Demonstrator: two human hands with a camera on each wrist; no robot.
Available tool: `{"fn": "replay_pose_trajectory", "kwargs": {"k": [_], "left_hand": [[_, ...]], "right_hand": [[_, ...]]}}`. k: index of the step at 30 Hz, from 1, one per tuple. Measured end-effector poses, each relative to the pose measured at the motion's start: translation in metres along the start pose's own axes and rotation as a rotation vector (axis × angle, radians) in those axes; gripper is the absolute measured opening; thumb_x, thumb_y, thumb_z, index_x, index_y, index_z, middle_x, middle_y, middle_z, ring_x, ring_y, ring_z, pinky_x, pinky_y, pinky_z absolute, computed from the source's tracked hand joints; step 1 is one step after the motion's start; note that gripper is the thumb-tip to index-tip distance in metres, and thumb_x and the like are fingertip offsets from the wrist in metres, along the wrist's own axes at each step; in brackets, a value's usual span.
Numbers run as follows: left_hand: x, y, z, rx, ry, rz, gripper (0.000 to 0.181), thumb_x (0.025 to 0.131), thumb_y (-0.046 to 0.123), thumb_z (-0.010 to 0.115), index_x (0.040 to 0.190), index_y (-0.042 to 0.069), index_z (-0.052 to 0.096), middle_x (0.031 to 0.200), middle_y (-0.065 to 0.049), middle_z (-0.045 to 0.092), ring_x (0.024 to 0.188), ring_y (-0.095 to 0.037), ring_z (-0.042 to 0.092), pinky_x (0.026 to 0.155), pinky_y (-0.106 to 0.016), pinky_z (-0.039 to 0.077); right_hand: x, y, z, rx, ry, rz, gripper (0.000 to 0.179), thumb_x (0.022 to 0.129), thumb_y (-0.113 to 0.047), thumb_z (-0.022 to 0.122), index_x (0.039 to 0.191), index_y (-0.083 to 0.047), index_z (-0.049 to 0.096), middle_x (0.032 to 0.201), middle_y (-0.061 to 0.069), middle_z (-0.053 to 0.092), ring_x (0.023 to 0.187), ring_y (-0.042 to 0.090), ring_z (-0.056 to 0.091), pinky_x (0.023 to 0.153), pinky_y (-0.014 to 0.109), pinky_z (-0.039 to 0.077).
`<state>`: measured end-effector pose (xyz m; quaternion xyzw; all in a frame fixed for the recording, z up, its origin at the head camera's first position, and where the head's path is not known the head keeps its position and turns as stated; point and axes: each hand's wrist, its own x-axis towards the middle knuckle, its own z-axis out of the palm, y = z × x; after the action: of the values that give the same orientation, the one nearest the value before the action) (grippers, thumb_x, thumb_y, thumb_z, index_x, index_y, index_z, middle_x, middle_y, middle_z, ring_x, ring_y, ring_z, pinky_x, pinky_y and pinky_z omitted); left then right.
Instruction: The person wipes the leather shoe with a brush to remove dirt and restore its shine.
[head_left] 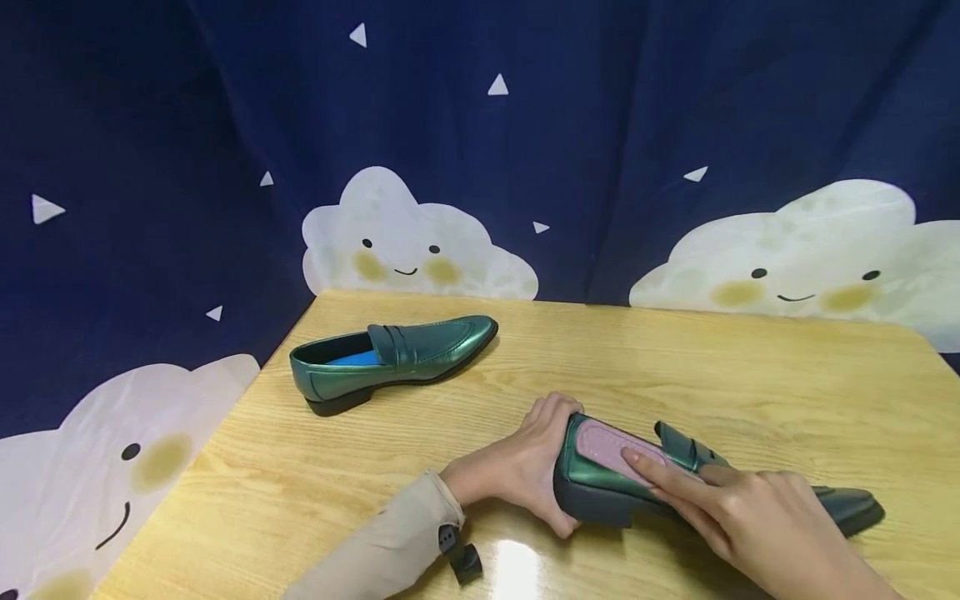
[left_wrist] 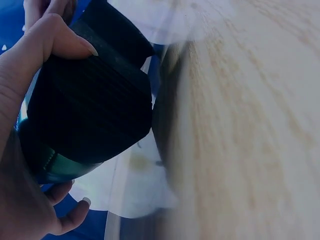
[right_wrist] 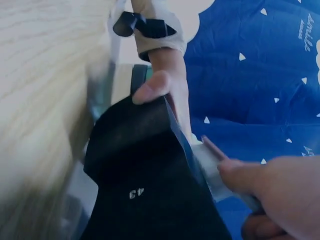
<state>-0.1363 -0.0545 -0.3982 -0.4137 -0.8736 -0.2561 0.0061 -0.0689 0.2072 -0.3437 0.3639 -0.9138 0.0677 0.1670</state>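
Note:
A green metallic loafer (head_left: 600,473) with a black sole is held tilted over the table, its toe pointing right. My left hand (head_left: 525,462) grips it round the heel, thumb pressing on the dark heel block (left_wrist: 95,110) in the left wrist view. My right hand (head_left: 772,517) holds a pink-backed brush (head_left: 600,442) along the loafer's side near the opening, index finger stretched over its back. Pale bristles (right_wrist: 210,170) lie against the shoe in the right wrist view, where the black sole (right_wrist: 150,160) bears the number 43.
A matching green loafer (head_left: 442,343) with a blue insole (head_left: 356,359) stands upright at the back left of the wooden table (head_left: 360,500). Behind the table hangs a dark blue curtain (head_left: 450,125) with clouds and white triangles. A black strap (head_left: 457,554) hangs at the left cuff.

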Motion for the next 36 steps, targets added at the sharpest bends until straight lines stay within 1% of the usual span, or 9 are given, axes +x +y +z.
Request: {"fn": "replay_pose_trajectory", "kwargs": {"k": [4, 10, 14, 16, 20, 26, 28, 31, 36], "left_hand": [[0.0002, 0.0008, -0.0006, 0.006, 0.002, 0.015, 0.111, 0.044, 0.041, 0.09, 0.13, 0.01, 0.027, 0.123, -0.004, 0.033, 0.112, -0.014, 0.034, 0.099, -0.022, 0.032], [0.0006, 0.0009, -0.0017, 0.003, 0.003, 0.002, 0.112, 0.045, 0.04, 0.091, 0.131, 0.01, 0.027, 0.124, -0.004, 0.033, 0.113, -0.014, 0.033, 0.1, -0.021, 0.032], [0.0004, 0.0026, -0.0023, 0.008, 0.004, 0.01, 0.112, 0.043, 0.041, 0.091, 0.129, 0.009, 0.028, 0.123, -0.005, 0.034, 0.113, -0.015, 0.034, 0.1, -0.021, 0.032], [0.0008, 0.0031, -0.0025, 0.01, 0.009, 0.016, 0.111, 0.043, 0.042, 0.091, 0.129, 0.01, 0.028, 0.123, -0.005, 0.034, 0.113, -0.015, 0.034, 0.1, -0.021, 0.032], [0.0001, 0.0029, -0.0023, 0.009, 0.01, 0.011, 0.111, 0.044, 0.042, 0.091, 0.129, 0.01, 0.028, 0.123, -0.004, 0.033, 0.112, -0.014, 0.033, 0.1, -0.02, 0.031], [-0.0025, 0.0028, -0.0012, 0.009, 0.002, 0.013, 0.11, 0.045, 0.041, 0.091, 0.129, 0.01, 0.027, 0.123, -0.004, 0.033, 0.113, -0.015, 0.033, 0.1, -0.021, 0.032], [-0.0024, 0.0026, -0.0009, 0.008, 0.003, 0.01, 0.111, 0.045, 0.042, 0.09, 0.13, 0.01, 0.027, 0.123, -0.005, 0.033, 0.113, -0.015, 0.033, 0.1, -0.021, 0.032], [-0.0012, 0.0018, -0.0008, 0.004, 0.004, 0.007, 0.111, 0.046, 0.042, 0.09, 0.131, 0.01, 0.026, 0.124, -0.005, 0.032, 0.113, -0.014, 0.033, 0.1, -0.02, 0.032], [-0.0004, 0.0006, 0.0011, 0.003, 0.007, 0.019, 0.11, 0.046, 0.041, 0.091, 0.129, 0.01, 0.027, 0.123, -0.005, 0.033, 0.112, -0.014, 0.033, 0.099, -0.019, 0.032]], "right_hand": [[-0.0006, -0.0047, 0.0026, 0.101, -0.039, -0.052, 0.054, 0.086, -0.029, 0.07, 0.136, -0.039, 0.054, 0.056, -0.027, 0.026, 0.045, -0.009, 0.018, 0.04, 0.015, 0.025], [0.0005, -0.0049, 0.0021, 0.018, -0.039, 0.03, 0.057, 0.084, -0.03, 0.071, 0.136, -0.043, 0.052, 0.058, -0.024, 0.029, 0.045, -0.005, 0.02, 0.041, 0.018, 0.023], [-0.0013, -0.0064, 0.0018, 0.106, -0.087, -0.053, 0.058, 0.086, -0.027, 0.07, 0.14, -0.038, 0.05, 0.061, -0.027, 0.029, 0.046, -0.008, 0.021, 0.042, 0.016, 0.025], [-0.0016, -0.0061, 0.0011, 0.081, -0.07, -0.064, 0.056, 0.087, -0.03, 0.068, 0.14, -0.038, 0.05, 0.06, -0.026, 0.028, 0.046, -0.008, 0.02, 0.041, 0.016, 0.024], [-0.0011, -0.0038, 0.0003, -0.032, 0.003, 0.005, 0.049, 0.087, -0.037, 0.066, 0.135, -0.042, 0.054, 0.057, -0.023, 0.023, 0.044, -0.005, 0.016, 0.04, 0.019, 0.02], [-0.0019, -0.0047, 0.0011, 0.127, -0.146, -0.044, 0.054, 0.089, -0.028, 0.067, 0.14, -0.039, 0.05, 0.058, -0.027, 0.029, 0.046, -0.008, 0.023, 0.041, 0.017, 0.026], [-0.0016, -0.0039, 0.0, 0.083, -0.139, -0.011, 0.055, 0.088, -0.029, 0.068, 0.139, -0.041, 0.05, 0.059, -0.025, 0.029, 0.045, -0.006, 0.023, 0.041, 0.018, 0.025], [-0.0008, -0.0013, -0.0015, -0.013, -0.059, 0.029, 0.054, 0.085, -0.033, 0.07, 0.135, -0.043, 0.054, 0.056, -0.023, 0.023, 0.043, -0.004, 0.019, 0.04, 0.019, 0.023], [-0.0028, -0.0003, -0.0006, 0.119, -0.134, -0.049, 0.053, 0.088, -0.027, 0.068, 0.138, -0.038, 0.052, 0.057, -0.026, 0.027, 0.045, -0.008, 0.022, 0.04, 0.017, 0.026]]}}
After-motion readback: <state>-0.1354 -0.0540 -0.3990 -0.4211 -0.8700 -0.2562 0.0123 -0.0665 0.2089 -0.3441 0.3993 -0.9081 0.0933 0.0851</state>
